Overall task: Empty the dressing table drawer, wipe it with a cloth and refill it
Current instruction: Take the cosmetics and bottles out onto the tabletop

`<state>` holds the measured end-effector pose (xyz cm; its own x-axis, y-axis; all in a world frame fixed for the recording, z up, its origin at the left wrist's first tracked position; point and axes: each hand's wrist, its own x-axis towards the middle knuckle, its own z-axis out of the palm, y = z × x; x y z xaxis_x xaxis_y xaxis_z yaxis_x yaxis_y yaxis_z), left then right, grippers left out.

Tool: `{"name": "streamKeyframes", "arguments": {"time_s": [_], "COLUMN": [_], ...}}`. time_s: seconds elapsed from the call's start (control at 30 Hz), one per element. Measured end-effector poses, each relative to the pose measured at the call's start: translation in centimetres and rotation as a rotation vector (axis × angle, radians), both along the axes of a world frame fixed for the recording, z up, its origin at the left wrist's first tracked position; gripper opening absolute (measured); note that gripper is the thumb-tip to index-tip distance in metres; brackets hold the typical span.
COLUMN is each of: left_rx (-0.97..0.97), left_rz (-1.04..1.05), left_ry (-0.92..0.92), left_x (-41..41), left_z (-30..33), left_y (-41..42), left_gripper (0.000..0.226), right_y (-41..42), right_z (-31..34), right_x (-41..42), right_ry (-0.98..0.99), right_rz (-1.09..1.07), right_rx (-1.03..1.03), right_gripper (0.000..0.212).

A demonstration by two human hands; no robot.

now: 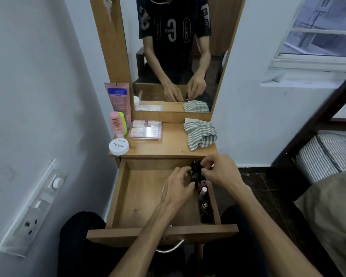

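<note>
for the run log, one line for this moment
drawer open | both hands on small bottles at right side | cloth on tabletop

One cloth [200, 134], one tub [118, 146], perhaps four bottles [203, 190].

White walls [38, 86], window [318, 37] (daylit), bed [328, 156]

Home bedroom, mirrored dressing table [168, 150], striped bedding [328, 154], window [318, 37]
</note>
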<state>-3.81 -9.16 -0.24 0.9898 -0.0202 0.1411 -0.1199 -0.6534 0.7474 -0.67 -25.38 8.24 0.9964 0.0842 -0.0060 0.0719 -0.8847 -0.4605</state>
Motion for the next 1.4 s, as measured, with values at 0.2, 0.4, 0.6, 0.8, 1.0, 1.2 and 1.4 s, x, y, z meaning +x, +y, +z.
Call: {"name": "streamKeyframes", "arguments": {"time_s": [0.2,0.4,0.6,0.8,1.0,1.2,1.4], "left_rx": [0.038,-0.091,-0.002,0.082,0.094,0.117,0.16], "left_rz": [0.02,-0.08,-0.28,-0.312,-0.309,-0.389,-0.432], "left_ry": [-0.024,-0.037,0.101,0.087,0.066,0.054,0.092], "left_x": [0.5,-1.7,-2.7,-2.7,-2.9,-3.4,-3.6], "left_z": [-0.1,0.2,0.1,0.0,0.2,1.2,1.8], "left_y": [-1.2,-0.5,0.4,0.0,0.0,-0.1,-0.4], "left_gripper": [0.032,0.014,0.03,0.03,0.033,0.031,0.036], "right_y": [-0.9,-2.0,-1.6,-1.1,-1.2,-1.4,-2.1], "right_z": [-0.9,-0.5,-0.4,-1.1,-1.0,-1.5,-0.9], "right_x": [-1.8,-4.1,-6.5,-7.8,-8.4,-8.6,-8.9], "right_ry": [0.067,0.166,0.166,0.136,0.186,0.181,0.183], "right_rz": [0.06,0.167,0.222,0.211,0.233,0.244,0.218], "right_rx": [-0.112,-0.141,-0.25,-0.235,-0.226,-0.235,-0.191], "right_gripper": [0.013,0.017,0.017,0.026,0.029,0.031,0.026]}}
